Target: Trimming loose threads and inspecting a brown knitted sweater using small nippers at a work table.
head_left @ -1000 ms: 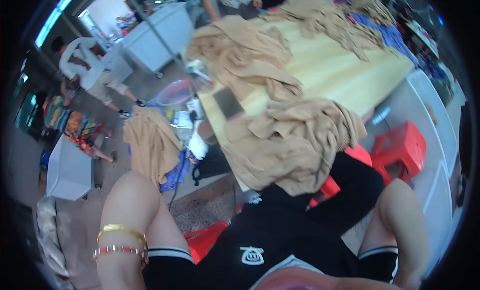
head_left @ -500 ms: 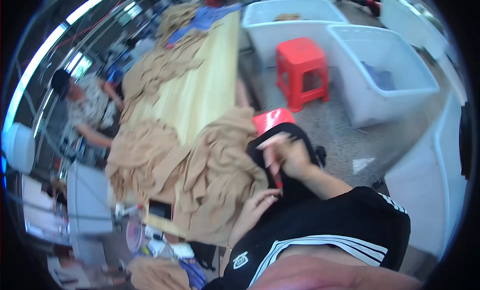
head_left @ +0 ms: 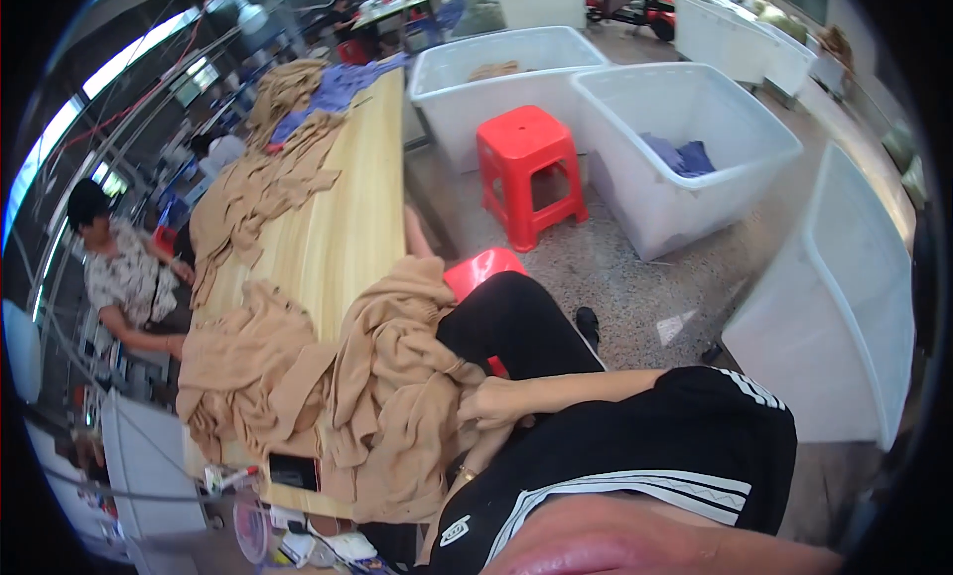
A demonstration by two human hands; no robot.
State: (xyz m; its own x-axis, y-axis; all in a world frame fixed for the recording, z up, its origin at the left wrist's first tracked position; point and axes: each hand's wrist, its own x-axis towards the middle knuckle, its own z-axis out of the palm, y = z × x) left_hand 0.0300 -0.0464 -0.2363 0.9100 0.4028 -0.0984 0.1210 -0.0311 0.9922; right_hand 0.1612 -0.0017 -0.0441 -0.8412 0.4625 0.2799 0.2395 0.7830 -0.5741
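Note:
My right hand point(head_left: 491, 403) is closed, its fingers curled, at the right edge of a heap of tan knitted garments point(head_left: 392, 396). Whether it grips the cloth or something small cannot be made out. Under it is my left hand point(head_left: 480, 446), a bracelet at its wrist; its fingers are mostly covered by the right hand and the cloth. The tan heap hangs over the near edge of a wooden table point(head_left: 367, 208), close against my lap. A second tan pile point(head_left: 248, 362) lies on the table to its left.
More tan garments point(head_left: 258, 183) and blue cloth point(head_left: 338, 89) lie farther along the table. A phone point(head_left: 295, 472) rests by its near edge. A red stool point(head_left: 531, 168) and white bins point(head_left: 685, 203) stand to the right. A co-worker point(head_left: 129, 287) reaches in from the left.
My right hand has come down and left from above my lap to meet the left hand at the tan cloth. The whole view has shifted, moving the table and bins leftward.

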